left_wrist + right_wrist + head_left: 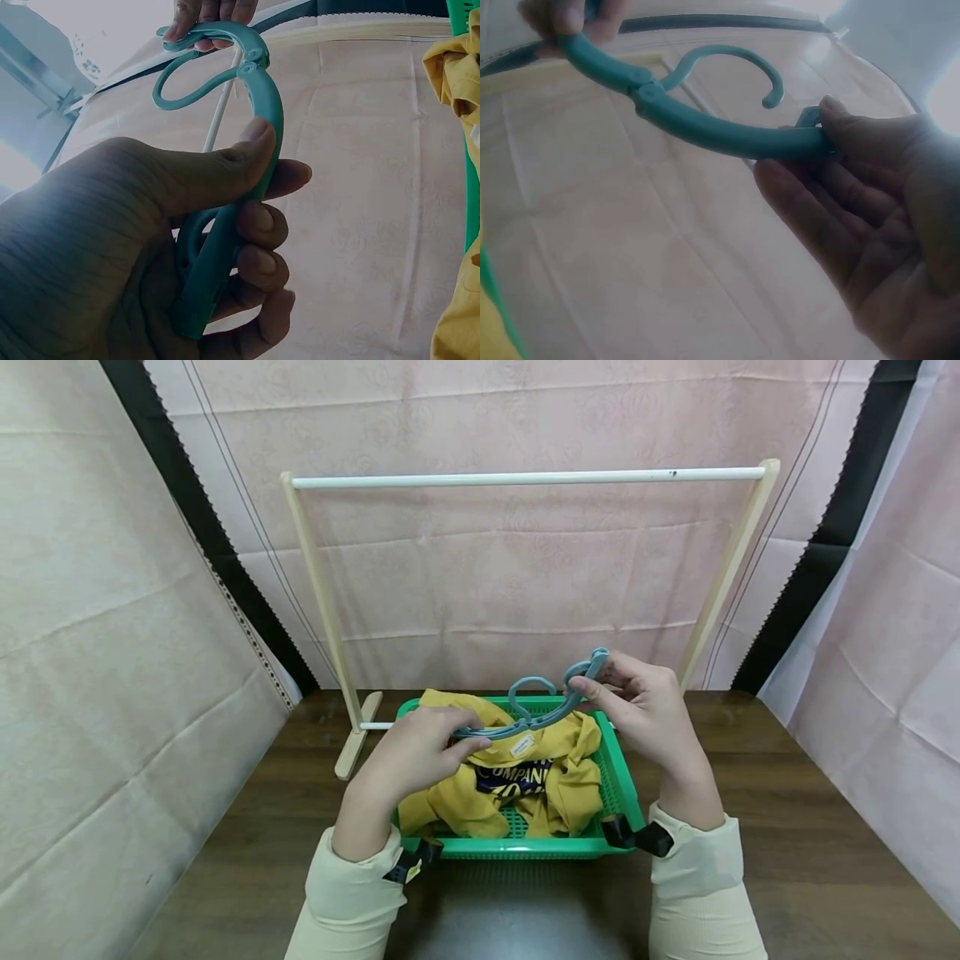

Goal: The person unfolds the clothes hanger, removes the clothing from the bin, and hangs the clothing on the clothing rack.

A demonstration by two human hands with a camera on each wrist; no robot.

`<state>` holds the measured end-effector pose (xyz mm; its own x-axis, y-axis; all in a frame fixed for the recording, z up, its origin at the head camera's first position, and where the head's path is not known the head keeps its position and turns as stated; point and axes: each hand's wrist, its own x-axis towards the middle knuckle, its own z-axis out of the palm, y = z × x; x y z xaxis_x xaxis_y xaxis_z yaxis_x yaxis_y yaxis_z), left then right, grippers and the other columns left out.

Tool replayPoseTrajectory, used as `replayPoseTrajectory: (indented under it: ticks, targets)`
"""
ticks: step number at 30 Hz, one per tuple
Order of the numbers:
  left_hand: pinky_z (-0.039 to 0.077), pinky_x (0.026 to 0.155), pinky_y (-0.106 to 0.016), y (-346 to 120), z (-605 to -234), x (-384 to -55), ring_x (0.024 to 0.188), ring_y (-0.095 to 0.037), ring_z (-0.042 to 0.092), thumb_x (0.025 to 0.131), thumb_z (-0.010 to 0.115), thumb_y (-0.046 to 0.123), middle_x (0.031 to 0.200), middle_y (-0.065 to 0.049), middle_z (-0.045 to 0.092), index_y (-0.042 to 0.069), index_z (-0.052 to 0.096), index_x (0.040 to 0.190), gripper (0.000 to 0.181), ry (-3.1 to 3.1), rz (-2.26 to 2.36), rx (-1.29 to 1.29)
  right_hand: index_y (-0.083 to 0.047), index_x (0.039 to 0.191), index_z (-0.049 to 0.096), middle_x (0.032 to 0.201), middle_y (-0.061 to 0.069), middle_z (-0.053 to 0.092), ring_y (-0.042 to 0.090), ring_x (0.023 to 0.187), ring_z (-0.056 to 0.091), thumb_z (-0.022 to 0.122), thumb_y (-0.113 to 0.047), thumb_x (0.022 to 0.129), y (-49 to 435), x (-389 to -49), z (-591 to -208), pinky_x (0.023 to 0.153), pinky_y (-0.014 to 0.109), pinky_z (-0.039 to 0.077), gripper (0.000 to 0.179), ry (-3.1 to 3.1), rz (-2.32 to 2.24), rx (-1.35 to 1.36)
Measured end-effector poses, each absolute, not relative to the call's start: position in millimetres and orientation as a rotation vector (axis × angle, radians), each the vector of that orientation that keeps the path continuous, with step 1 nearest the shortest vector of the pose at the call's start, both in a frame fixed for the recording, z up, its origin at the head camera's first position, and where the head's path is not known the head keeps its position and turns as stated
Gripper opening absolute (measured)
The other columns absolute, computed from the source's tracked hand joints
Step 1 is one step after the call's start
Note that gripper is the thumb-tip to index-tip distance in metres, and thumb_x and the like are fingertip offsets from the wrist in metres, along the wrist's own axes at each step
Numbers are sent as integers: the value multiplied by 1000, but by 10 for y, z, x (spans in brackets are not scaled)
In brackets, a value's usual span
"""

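A blue-green plastic clothes hanger (529, 718) with hinged arms and a curved hook is held between both hands, over the green basket (626, 793). My left hand (416, 752) grips one arm of it, with the thumb on one side and fingers curled round the other, as the left wrist view shows. At the opposite arm my right hand (651, 710) pinches the end between thumb and fingers. Below the hanger, a crumpled yellow garment (450, 797) with a dark printed patch (513, 777) and a white neck label (522, 745) lies in the basket.
Behind the basket stands a rack with a white top bar (525, 479) and pale side posts (322, 593). Its left foot (357, 735) rests on the brown wooden table (765, 827). Pale cloth walls (465, 585) with black edging surround the table at the back and sides.
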<state>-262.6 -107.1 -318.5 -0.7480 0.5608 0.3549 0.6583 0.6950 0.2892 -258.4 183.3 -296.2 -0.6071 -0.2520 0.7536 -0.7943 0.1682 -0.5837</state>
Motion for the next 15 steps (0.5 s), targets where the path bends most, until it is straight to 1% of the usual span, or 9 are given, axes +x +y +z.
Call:
replayPoseTrajectory:
  ticks: [4, 8, 11, 15]
  targets:
    - [50, 66, -27, -1096, -3177, -2641, 68, -3, 56, 99, 67, 32, 91, 13, 68, 21, 72, 101, 12, -2652, -640, -1026, -1, 104, 72, 94, 17, 74, 20, 78, 75, 68, 8, 91, 1839, -2582, -2956, 65, 36, 59, 15, -1967, 1456, 987]
    - [50, 66, -26, -1110, -3168, -2649, 69, -2, 56, 99, 67, 31, 92, 13, 68, 20, 72, 101, 12, -2626, -668, -1061, -1, 104, 71, 93, 13, 73, 20, 78, 75, 68, 7, 92, 1852, -2559, -2935, 66, 36, 60, 15, -1975, 1454, 990]
    - [50, 65, -26, -1113, -3169, -2653, 69, -2, 56, 99, 67, 30, 91, 13, 68, 21, 72, 100, 10, -2614, -682, -1070, -2, 103, 71, 92, 11, 73, 19, 77, 75, 67, 7, 93, 1863, -2544, -2924, 66, 34, 60, 14, -1980, 1441, 994]
    - [50, 62, -27, -1121, -3178, -2653, 67, -4, 55, 99, 68, 30, 89, 13, 67, 22, 71, 97, 9, -2607, -716, -1081, -1, 103, 71, 91, 12, 73, 19, 76, 74, 67, 7, 93, 1878, -2533, -2930, 68, 33, 60, 14, -1983, 1434, 998]
